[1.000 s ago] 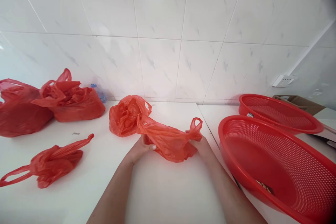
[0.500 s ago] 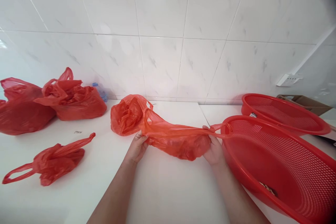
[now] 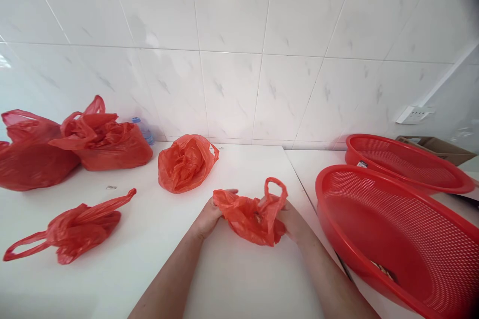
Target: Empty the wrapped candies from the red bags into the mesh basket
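A crumpled red plastic bag (image 3: 251, 215) sits bunched between my two hands on the white counter (image 3: 239, 279). My left hand (image 3: 208, 216) grips its left end with the fingers curled over the plastic. My right hand (image 3: 292, 220) clasps the right side, where one handle loop sticks up. Just behind, a second loose red bag (image 3: 185, 162) lies on the counter, apart from the held one.
At the left lie a flat red bag (image 3: 71, 229) and two full red bags (image 3: 101, 139) by the tiled wall, with a blue-capped bottle (image 3: 144, 130) behind. Two red perforated baskets (image 3: 396, 239) fill the right side; a cardboard box (image 3: 434, 147) stands beyond.
The bag was stretched out sideways half a second ago, its handle reaching the basket rim. Now both hands have drawn together and gathered it into a compact bundle.
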`<state>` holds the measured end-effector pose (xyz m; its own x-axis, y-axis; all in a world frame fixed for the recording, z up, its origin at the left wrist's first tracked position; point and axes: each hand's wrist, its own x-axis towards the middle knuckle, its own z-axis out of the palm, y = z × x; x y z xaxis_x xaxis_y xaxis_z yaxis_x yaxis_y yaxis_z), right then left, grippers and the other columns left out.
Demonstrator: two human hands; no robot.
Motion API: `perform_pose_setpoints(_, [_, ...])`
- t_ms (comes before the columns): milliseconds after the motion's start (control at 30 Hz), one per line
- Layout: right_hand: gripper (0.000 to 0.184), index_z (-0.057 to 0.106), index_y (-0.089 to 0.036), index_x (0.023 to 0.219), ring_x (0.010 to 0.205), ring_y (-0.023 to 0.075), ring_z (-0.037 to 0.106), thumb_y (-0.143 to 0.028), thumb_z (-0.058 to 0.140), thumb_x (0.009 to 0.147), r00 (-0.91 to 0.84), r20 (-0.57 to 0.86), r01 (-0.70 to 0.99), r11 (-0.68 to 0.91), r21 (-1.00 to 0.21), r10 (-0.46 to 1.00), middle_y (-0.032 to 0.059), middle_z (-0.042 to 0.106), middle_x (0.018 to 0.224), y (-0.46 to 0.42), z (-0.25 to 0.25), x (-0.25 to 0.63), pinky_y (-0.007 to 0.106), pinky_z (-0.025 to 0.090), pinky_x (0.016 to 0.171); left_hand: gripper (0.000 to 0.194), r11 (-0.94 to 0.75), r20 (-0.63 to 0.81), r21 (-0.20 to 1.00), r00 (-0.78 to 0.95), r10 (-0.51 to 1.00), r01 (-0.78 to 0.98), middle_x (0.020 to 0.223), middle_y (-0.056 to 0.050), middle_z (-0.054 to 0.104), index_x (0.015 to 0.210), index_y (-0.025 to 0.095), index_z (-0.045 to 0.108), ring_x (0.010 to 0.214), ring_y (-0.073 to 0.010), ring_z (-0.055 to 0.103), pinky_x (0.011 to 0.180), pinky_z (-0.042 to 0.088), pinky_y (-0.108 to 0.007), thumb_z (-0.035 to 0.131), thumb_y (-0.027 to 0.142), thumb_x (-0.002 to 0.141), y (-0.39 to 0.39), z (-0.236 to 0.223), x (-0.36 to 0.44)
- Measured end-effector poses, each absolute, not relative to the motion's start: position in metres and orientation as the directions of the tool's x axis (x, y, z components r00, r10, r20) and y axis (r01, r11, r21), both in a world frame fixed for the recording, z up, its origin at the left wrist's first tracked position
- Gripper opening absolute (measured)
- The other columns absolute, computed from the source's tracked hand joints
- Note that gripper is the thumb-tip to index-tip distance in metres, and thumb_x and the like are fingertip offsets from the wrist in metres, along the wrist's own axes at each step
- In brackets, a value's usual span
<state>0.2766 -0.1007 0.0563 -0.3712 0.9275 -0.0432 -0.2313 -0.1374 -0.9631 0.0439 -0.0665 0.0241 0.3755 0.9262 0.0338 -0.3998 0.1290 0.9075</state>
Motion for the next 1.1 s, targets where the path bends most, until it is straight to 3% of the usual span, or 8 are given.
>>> perform_pose_setpoints(133, [0.013,0.064,-0.018,0.069,0.062,0.0145,0.057,-0.028,0.071,0.072,-0.353,-0.018,-0.337,-0.145,-0.930,0.936,0.0005,0.062,0.066,-0.100,0.055,0.274,0.029,0.043,0.062,0.020,0.184,-0.038,0.844,0.287,0.957,-0.504,0.084,-0.006,0.069,0.086,0.016,0.064,0.080,-0.0216,0.065,0.072,0.049,-0.030,0.070,0.028,0.072,-0.064,0.019,0.044])
perform_pose_setpoints(300, [0.011,0.068,-0.024,0.078,0.102,0.0214,0.059,-0.031,0.072,0.071,-0.135,0.013,-0.720,-0.089,-0.688,0.991,0.0028,0.066,0.106,-0.089,0.051,0.287,0.038,0.046,0.088,0.029,0.123,-0.068,0.728,0.107,0.992,-0.675,0.093,-0.005,0.069,0.097,0.018,0.061,0.088,-0.0208,0.065,0.083,0.050,-0.032,0.072,0.026,0.071,-0.054,0.016,0.037])
perform_pose_setpoints(367, [0.007,0.066,-0.024,0.076,0.106,0.0198,0.057,-0.028,0.071,0.073,-0.084,-0.049,-0.801,-0.097,-0.591,0.995,0.0002,0.067,0.102,-0.086,0.048,0.290,0.037,0.044,0.093,0.030,0.133,-0.074,0.715,0.115,0.991,-0.687,0.096,-0.006,0.068,0.098,0.018,0.061,0.091,-0.0208,0.065,0.085,0.049,-0.032,0.072,0.024,0.071,-0.052,0.015,0.037])
perform_pose_setpoints(467, [0.009,0.062,-0.023,0.073,0.088,0.0149,0.061,-0.022,0.071,0.072,-0.091,-0.134,-0.846,-0.147,-0.512,0.987,-0.0045,0.065,0.075,-0.083,0.044,0.288,0.031,0.048,0.083,0.030,0.173,-0.078,0.704,0.168,0.983,-0.689,0.099,-0.008,0.068,0.100,0.016,0.062,0.095,-0.0226,0.064,0.088,0.048,-0.034,0.071,0.025,0.073,-0.053,0.015,0.040])
perform_pose_setpoints(633, [0.013,0.057,-0.022,0.070,0.060,0.0127,0.053,-0.031,0.065,0.074,-0.158,-0.176,-0.812,-0.229,-0.536,0.972,-0.0041,0.053,0.058,-0.083,0.043,0.282,0.026,0.045,0.058,0.031,0.220,-0.101,0.708,0.213,0.972,-0.671,0.100,-0.010,0.068,0.100,0.014,0.062,0.097,-0.0243,0.064,0.087,0.049,-0.034,0.070,0.028,0.073,-0.055,0.014,0.045])
perform_pose_setpoints(733, [0.012,0.057,-0.022,0.071,0.067,0.0156,0.055,-0.033,0.061,0.074,-0.143,-0.146,-0.805,-0.201,-0.558,0.979,-0.0016,0.055,0.065,-0.085,0.045,0.281,0.029,0.047,0.064,0.027,0.223,-0.141,0.713,0.176,0.974,-0.665,0.095,-0.008,0.068,0.095,0.016,0.062,0.090,-0.0222,0.065,0.084,0.051,-0.034,0.071,0.028,0.073,-0.055,0.012,0.045])
perform_pose_setpoints(933, [0.016,0.059,-0.023,0.076,0.084,0.0201,0.057,-0.033,0.070,0.070,-0.084,-0.120,-0.611,-0.146,-0.778,0.989,0.0025,0.061,0.081,-0.088,0.047,0.281,0.033,0.046,0.076,0.023,0.227,-0.145,0.707,0.176,0.974,-0.670,0.095,-0.007,0.069,0.095,0.016,0.061,0.091,-0.0217,0.065,0.085,0.050,-0.034,0.068,0.028,0.076,-0.055,0.013,0.045])
perform_pose_setpoints(1100, [0.020,0.060,-0.025,0.079,0.080,0.0188,0.058,-0.040,0.071,0.072,-0.107,-0.122,-0.684,-0.162,-0.711,0.987,-0.0010,0.056,0.071,-0.091,0.047,0.280,0.032,0.046,0.072,0.032,0.216,-0.045,0.706,0.262,0.964,-0.674,0.104,-0.010,0.067,0.105,0.014,0.062,0.099,-0.0242,0.063,0.091,0.047,-0.036,0.066,0.031,0.078,-0.059,0.020,0.042])
